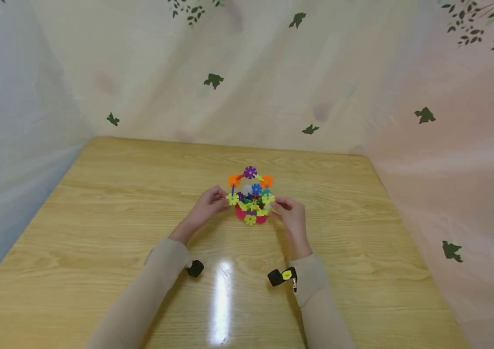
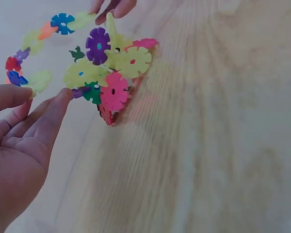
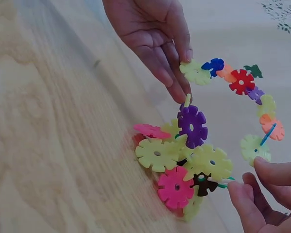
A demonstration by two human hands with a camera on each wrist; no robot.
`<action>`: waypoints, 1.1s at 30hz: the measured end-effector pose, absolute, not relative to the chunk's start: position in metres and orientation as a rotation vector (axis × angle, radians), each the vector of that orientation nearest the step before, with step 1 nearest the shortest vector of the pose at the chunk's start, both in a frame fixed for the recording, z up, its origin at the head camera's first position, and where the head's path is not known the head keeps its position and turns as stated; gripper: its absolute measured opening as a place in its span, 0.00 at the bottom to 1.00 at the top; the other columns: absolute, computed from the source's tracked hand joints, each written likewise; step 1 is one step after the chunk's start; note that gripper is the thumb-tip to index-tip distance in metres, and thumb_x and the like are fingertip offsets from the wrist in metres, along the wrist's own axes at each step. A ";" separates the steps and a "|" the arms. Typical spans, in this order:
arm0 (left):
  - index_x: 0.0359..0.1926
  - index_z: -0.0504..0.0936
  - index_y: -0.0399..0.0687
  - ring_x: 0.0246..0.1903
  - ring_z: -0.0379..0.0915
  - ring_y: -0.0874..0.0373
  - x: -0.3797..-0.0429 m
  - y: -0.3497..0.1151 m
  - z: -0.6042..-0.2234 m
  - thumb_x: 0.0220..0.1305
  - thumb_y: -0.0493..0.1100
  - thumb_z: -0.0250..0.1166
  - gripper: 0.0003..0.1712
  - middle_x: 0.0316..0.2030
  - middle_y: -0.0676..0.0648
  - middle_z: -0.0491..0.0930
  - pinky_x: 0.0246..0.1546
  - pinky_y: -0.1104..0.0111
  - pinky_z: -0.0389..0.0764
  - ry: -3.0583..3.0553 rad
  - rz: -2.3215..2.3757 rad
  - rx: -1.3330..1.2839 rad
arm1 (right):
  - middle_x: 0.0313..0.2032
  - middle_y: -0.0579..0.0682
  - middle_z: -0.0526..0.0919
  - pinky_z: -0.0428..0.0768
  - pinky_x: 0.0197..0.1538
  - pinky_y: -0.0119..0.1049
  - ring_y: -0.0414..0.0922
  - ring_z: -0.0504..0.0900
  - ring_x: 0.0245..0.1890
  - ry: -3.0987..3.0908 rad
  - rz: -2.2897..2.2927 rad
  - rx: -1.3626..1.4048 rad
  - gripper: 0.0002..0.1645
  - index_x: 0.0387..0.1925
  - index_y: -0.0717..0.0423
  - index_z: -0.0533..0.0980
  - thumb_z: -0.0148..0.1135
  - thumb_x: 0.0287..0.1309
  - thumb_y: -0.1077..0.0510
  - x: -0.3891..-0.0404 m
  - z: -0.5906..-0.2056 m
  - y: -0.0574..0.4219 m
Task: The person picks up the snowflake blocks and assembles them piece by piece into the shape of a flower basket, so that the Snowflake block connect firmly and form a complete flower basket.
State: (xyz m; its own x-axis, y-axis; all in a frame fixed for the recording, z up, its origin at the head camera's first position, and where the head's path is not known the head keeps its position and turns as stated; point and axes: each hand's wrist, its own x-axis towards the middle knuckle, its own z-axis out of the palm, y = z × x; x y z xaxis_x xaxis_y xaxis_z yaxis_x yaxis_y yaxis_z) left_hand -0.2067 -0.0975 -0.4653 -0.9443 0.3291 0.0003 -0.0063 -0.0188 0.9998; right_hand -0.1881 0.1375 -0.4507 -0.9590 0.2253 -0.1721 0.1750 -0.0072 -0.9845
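A small basket built from interlocking plastic snowflake discs (image 1: pixel 250 219) stands on the table, with pink, yellow, purple and green pieces. Its arched handle (image 3: pixel 242 82) is a chain of coloured discs ending in a yellow disc (image 2: pixel 40 81) on the left and another yellow disc (image 3: pixel 255 148) on the right. My left hand (image 1: pixel 210 203) grips the left side, one fingertip at the handle's yellow end disc and another at the basket's rim. On the opposite side my right hand (image 1: pixel 291 213) holds the other yellow end disc and the rim beside it.
The wood-grain table (image 1: pixel 133 194) runs back to a pale curtain (image 1: pixel 264 87) printed with green leaves and birds. Curtains also hang along both sides. Black wrist cameras (image 1: pixel 194 268) jut inward from the sleeves. Light reflects off the table between the forearms.
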 end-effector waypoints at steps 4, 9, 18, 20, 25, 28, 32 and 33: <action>0.43 0.68 0.26 0.45 0.79 0.46 -0.181 -0.116 -0.462 0.67 0.28 0.53 0.07 0.36 0.45 0.75 0.54 0.53 0.81 2.070 2.003 0.337 | 0.34 0.50 0.81 0.85 0.51 0.47 0.35 0.79 0.31 -2.268 2.181 -0.415 0.12 0.45 0.75 0.77 0.60 0.60 0.71 -0.169 -0.454 0.128; 0.43 0.69 0.26 0.44 0.81 0.47 -0.138 -0.142 -0.455 0.67 0.29 0.55 0.07 0.38 0.38 0.76 0.50 0.56 0.84 2.159 1.886 0.353 | 0.38 0.57 0.82 0.87 0.47 0.42 0.39 0.80 0.33 -2.318 2.211 -0.371 0.11 0.43 0.73 0.78 0.61 0.60 0.69 -0.138 -0.458 0.113; 0.41 0.71 0.28 0.42 0.80 0.43 -0.113 -0.146 -0.447 0.67 0.29 0.55 0.05 0.39 0.33 0.77 0.46 0.60 0.86 2.317 1.815 0.350 | 0.37 0.56 0.82 0.88 0.41 0.37 0.41 0.81 0.34 -2.340 2.212 -0.235 0.10 0.41 0.69 0.79 0.63 0.59 0.66 -0.120 -0.450 0.115; 0.41 0.72 0.31 0.43 0.79 0.43 -0.118 -0.145 -0.446 0.68 0.31 0.56 0.04 0.39 0.34 0.78 0.44 0.59 0.86 2.412 1.774 0.349 | 0.38 0.59 0.83 0.87 0.42 0.40 0.41 0.81 0.34 -2.392 2.147 -0.258 0.10 0.43 0.70 0.79 0.62 0.60 0.67 -0.125 -0.447 0.115; 0.41 0.76 0.40 0.42 0.78 0.51 -0.128 -0.141 -0.446 0.69 0.36 0.58 0.03 0.41 0.41 0.81 0.42 0.62 0.85 2.623 1.626 0.319 | 0.41 0.63 0.83 0.87 0.42 0.43 0.39 0.79 0.34 -2.494 1.950 -0.192 0.10 0.43 0.69 0.80 0.62 0.60 0.68 -0.137 -0.445 0.120; 0.40 0.77 0.41 0.41 0.78 0.51 -0.132 -0.136 -0.449 0.68 0.36 0.59 0.03 0.40 0.42 0.82 0.40 0.65 0.85 2.650 1.615 0.321 | 0.42 0.63 0.83 0.88 0.40 0.39 0.40 0.80 0.36 -2.523 1.859 -0.132 0.10 0.42 0.67 0.80 0.63 0.59 0.67 -0.141 -0.445 0.122; 0.39 0.78 0.38 0.42 0.79 0.50 -0.133 -0.131 -0.453 0.66 0.35 0.61 0.03 0.39 0.40 0.82 0.38 0.68 0.86 2.637 1.691 0.341 | 0.40 0.62 0.84 0.88 0.38 0.39 0.45 0.82 0.38 -2.546 1.768 -0.070 0.09 0.41 0.66 0.80 0.65 0.58 0.67 -0.142 -0.447 0.123; 0.39 0.78 0.38 0.42 0.79 0.50 -0.133 -0.130 -0.453 0.66 0.34 0.61 0.03 0.39 0.40 0.82 0.38 0.68 0.86 2.633 1.708 0.342 | 0.39 0.62 0.84 0.88 0.38 0.40 0.46 0.82 0.38 -2.556 1.746 -0.058 0.09 0.41 0.66 0.81 0.65 0.57 0.67 -0.142 -0.447 0.123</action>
